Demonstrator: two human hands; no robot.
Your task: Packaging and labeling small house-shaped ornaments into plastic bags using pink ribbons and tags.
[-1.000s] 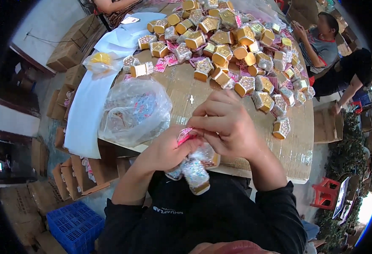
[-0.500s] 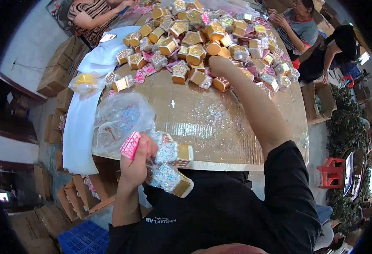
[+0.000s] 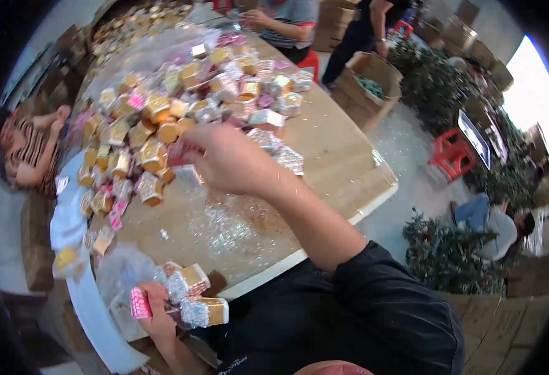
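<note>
Fingers of my left hand (image 3: 158, 306) are closed around a pink card (image 3: 140, 302), near and left, with a few small ornaments (image 3: 204, 312) bunched just to its right, while those of my right hand (image 3: 224, 156) bend down at the near side of a heap of similar pieces (image 3: 154, 154), too blurred for me to tell whether they grip anything. By my judgement this one bunch is partly made up and plenty is left, loose across the far left of the table (image 3: 331, 156). Each bunched ornament looks blocky, gold-sided and crusted with pale, sparkling glitter.
</note>
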